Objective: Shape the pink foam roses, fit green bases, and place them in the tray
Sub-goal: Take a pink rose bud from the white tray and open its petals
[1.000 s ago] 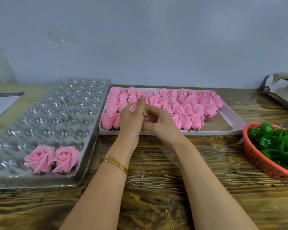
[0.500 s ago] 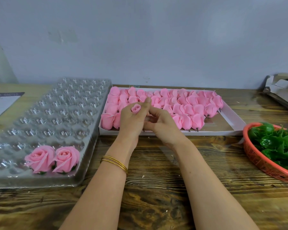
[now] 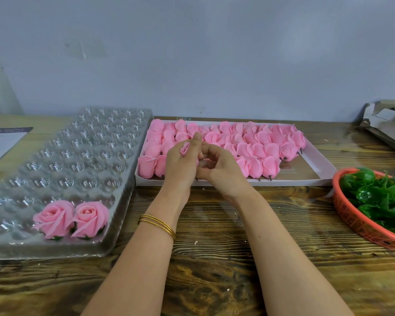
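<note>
Head: left hand (image 3: 180,166), right hand (image 3: 222,168) hold 1 pink rose (image 3: 184,148).

I log pink foam roses (image 3: 255,144) in a white box (image 3: 237,183), one pink bud (image 3: 184,148), two pink shaped roses (image 3: 55,216) with green undersides in the clear glinting tray (image 3: 82,160), green bases (image 3: 374,197) in an orange-red mesh basket (image 3: 351,220), dark-streaked brown wood table (image 3: 214,226), gold bangles (image 3: 160,224), grey-blue wall (image 3: 214,53).

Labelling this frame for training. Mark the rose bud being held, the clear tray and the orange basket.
held rose bud (image 3: 184,148), head view, its exposed pink tip.
clear tray (image 3: 82,156), head view, an empty cup near the middle.
orange basket (image 3: 351,216), head view, its mesh wall, left side.
</note>
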{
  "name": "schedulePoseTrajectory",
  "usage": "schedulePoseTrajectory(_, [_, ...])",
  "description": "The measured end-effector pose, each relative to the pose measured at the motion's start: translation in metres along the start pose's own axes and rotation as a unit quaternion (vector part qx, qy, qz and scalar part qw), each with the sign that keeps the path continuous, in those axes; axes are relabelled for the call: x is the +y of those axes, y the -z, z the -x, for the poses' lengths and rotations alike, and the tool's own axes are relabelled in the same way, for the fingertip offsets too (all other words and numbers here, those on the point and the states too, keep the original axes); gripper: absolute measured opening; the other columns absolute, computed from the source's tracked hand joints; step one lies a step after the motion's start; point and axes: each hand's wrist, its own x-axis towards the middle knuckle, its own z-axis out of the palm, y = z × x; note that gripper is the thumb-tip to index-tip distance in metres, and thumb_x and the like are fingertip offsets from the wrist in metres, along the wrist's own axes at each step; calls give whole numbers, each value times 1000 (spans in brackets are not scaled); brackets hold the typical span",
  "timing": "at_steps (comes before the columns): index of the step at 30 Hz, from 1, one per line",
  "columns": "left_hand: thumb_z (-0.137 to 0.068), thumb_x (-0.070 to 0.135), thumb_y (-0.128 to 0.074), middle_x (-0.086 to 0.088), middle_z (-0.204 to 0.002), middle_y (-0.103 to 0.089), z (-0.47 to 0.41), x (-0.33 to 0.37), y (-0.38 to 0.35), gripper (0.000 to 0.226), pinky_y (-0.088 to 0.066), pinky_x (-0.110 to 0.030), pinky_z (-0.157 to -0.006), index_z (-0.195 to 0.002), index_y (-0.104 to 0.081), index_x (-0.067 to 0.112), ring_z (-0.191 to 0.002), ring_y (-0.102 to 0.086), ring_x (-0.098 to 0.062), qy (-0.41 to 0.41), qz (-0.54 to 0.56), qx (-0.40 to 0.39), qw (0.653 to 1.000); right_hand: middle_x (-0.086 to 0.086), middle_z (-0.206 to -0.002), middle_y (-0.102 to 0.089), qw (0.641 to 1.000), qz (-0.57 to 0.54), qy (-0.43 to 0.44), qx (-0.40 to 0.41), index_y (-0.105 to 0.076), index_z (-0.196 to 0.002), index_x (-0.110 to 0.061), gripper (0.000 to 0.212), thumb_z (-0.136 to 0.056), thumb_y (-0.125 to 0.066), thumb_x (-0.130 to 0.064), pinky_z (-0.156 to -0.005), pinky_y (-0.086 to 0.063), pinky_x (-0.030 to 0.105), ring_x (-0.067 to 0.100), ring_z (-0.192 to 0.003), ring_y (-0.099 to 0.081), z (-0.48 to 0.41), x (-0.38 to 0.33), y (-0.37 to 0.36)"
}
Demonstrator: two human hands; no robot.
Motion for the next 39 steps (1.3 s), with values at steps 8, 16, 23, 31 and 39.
schedulePoseTrajectory(8, [-93,38,-63,-2,-73,-71,0,-1,3,36,-59,-27,-63,-89,-68,3,-71,-72,-15,-9,-24,-14,1000,-1,-92,-72,999,-23,-15,-32,-69,-107,-14,31,-85,-65,8,-88,-57,33,14,-89,-70,3,-4,1])
schedulePoseTrajectory(16, [-97,40,-56,-12,-85,-70,2,-2,1,34,-53,-20,-61,-94,-69,9,-78,-69,-17,-56,-96,15,994,9,-89,-73,996,-32,-40,67,-70,-96,-17,26,-73,-62,-8,-78,-59,39,25,-84,-69,-2,-1,2])
schedulePoseTrajectory(23, [-101,21,-49,-4,-70,-63,1,-5,0,29,-49,-24,-56,-77,-63,14,-62,-58,-7,-122,-225,-11,967,-4,-78,-67,992,-90,-32,79,-66,-94,-14,26,-78,-68,-33,-56,-47,17,5,-64,-61,-2,-7,0])
schedulePoseTrajectory(31, [-101,28,-52,23,-67,-65,5,-7,-3,21,-44,-3,-57,-97,-73,25,-70,-62,14,-132,-211,-40,968,5,-97,-70,996,-19,-25,81,-67,-105,-13,28,-81,-68,-28,-75,-54,32,25,-99,-66,0,-8,-2])
schedulePoseTrajectory(39, [-101,25,-53,21,-74,-66,5,-7,-4,21,-44,-3,-59,-97,-74,24,-70,-62,13,-130,-209,-40,968,1,-86,-68,996,11,-22,88,-68,-96,-14,14,-83,-71,-15,-66,-51,23,16,-88,-65,2,-14,0])
